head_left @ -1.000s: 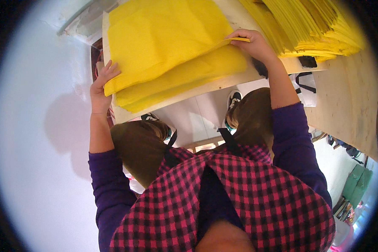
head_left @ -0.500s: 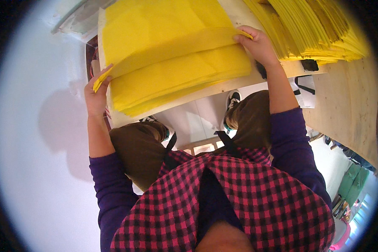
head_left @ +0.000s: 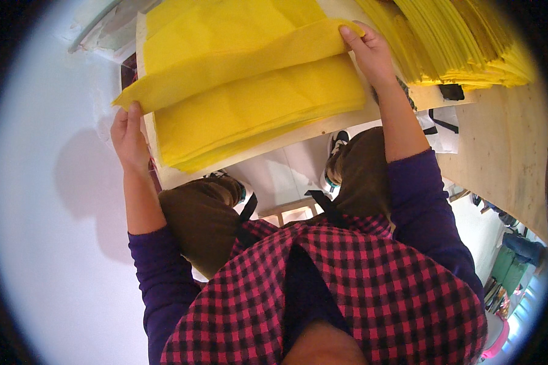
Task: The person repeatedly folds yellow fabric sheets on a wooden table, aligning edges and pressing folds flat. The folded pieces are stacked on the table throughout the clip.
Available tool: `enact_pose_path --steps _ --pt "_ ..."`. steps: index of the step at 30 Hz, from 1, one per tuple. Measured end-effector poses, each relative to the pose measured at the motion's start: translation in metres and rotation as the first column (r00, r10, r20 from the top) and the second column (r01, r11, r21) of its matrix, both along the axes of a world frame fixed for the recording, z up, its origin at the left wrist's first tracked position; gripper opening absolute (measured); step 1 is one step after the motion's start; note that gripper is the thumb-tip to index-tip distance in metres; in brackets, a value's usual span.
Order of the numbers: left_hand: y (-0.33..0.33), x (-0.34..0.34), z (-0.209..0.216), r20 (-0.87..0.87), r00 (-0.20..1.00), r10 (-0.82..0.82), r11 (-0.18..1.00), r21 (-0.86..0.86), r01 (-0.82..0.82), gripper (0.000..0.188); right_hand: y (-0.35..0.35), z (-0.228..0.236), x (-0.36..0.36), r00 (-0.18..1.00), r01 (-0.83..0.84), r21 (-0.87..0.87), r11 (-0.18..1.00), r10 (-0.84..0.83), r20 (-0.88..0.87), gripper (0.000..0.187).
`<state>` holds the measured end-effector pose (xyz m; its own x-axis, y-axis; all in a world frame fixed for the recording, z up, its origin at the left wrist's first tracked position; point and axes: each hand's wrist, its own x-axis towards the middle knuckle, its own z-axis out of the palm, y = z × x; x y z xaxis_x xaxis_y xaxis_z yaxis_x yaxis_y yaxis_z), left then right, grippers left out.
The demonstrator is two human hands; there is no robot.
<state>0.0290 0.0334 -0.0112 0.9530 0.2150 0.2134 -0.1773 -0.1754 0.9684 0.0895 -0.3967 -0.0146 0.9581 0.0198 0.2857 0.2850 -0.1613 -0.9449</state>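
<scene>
On the wooden tabletop point(head_left: 341, 123) lies a yellow stack point(head_left: 262, 97); across that stack, a raised yellow sheet point(head_left: 237, 58) spans from side to side. Even tension and level ends should best prevent creases. Left hand point(head_left: 129, 135), at the stack's left, and right hand point(head_left: 373, 58), at its right, each keep a closed pinch grip on one sheet end

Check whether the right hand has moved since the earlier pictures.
Yes. The right hand, holding the yellow sheet, has moved away from the person, farther from the near edge of the wooden table.
</scene>
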Motion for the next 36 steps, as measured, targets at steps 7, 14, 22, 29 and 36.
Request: enact_pose_path --steps 7,14,22,29,36 --pt "-0.011 0.010 -0.004 0.117 0.991 0.070 0.996 -0.062 -0.063 0.030 0.008 -0.006 0.007 0.996 0.077 0.077 0.994 -0.080 0.034 0.022" --pt "-0.011 0.007 -0.016 0.027 0.992 0.121 0.991 0.051 -0.123 0.031 0.006 -0.016 0.015 0.982 0.129 -0.054 0.990 -0.120 0.145 0.022" --pt "-0.006 0.009 -0.028 -0.082 0.988 0.127 0.983 0.146 -0.115 0.030 0.001 -0.018 0.013 0.992 0.125 -0.287 0.950 -0.122 0.031 0.022" --pt "-0.011 0.007 -0.020 -0.132 0.978 0.161 0.972 0.190 -0.135 0.032 0.004 -0.015 0.004 0.974 0.104 -0.062 0.993 -0.115 -0.193 0.024" --pt "-0.021 -0.001 -0.009 -0.158 0.970 0.186 0.944 0.303 -0.132 0.032 0.002 -0.028 0.015 0.983 0.117 -0.043 0.992 -0.122 -0.135 0.027"
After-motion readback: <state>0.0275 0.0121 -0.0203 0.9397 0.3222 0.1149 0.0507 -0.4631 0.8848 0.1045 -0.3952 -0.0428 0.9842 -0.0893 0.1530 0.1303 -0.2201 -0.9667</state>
